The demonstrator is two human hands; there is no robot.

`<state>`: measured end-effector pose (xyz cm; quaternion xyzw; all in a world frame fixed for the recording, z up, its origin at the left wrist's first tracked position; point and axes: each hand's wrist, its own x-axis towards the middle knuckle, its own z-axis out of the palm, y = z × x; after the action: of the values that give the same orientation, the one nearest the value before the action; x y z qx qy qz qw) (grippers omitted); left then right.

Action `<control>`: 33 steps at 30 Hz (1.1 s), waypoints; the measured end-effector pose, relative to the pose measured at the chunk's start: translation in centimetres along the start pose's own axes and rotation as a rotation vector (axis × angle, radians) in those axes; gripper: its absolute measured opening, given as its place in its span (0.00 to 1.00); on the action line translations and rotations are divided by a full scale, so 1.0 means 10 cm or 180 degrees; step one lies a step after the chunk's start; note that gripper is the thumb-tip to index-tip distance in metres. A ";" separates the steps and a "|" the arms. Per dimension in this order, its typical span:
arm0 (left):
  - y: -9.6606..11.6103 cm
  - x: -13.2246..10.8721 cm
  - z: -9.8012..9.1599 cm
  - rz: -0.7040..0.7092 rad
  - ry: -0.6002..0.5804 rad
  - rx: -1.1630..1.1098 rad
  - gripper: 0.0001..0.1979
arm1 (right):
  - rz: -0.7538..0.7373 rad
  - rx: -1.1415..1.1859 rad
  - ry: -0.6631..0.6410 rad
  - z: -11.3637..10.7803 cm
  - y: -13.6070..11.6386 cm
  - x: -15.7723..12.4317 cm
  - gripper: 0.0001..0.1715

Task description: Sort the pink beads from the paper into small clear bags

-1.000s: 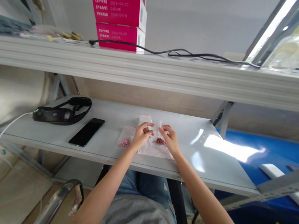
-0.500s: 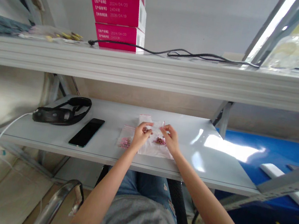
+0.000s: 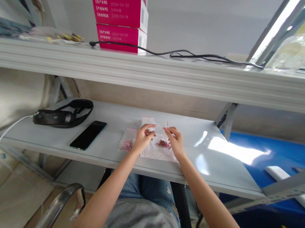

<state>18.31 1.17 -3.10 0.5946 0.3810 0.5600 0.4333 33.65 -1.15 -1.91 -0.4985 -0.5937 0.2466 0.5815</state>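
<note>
Beads [image 3: 163, 144], reddish, lie in a clear zip bag [image 3: 155, 152] on a white shelf [image 3: 219, 173], seen from the head of a seated person. The left hand [image 3: 144, 138] and right hand [image 3: 175, 141] are both curled closed at the clear zip bag's upper edge, pinching its plastic between fingers and thumb. Just left of the clear zip bag sits a smaller bag of pink beads [image 3: 127, 144], near the left hand. Farther left of the clear zip bag lie a black smartphone [image 3: 88, 134] and then a black strapped headset [image 3: 61, 119] with a white cable [image 3: 11, 128]. Well above the clear zip bag, on a higher shelf [image 3: 159, 76], stand three stacked magenta boxes [image 3: 120, 6] beside a black cable [image 3: 180, 54].
</note>
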 end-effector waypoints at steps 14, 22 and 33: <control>0.05 -0.02 -0.01 0.0006 -0.0224 -0.0805 0.25 | 0.1030 0.1301 -0.0008 0.01 -0.05 0.02 0.23; 0.15 -0.05 0.05 0.0134 -0.0081 -0.0933 0.26 | 0.1258 0.1736 -0.0194 0.04 -0.10 0.00 0.28; 0.41 -0.27 0.17 0.1106 -0.0190 0.0131 0.13 | 0.2031 0.3356 -0.0655 0.04 0.09 0.01 0.22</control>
<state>19.64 -2.88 -0.10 0.6765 0.2708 0.6007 0.3288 33.54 -0.57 -2.68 -0.2709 -0.2670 0.7147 0.5869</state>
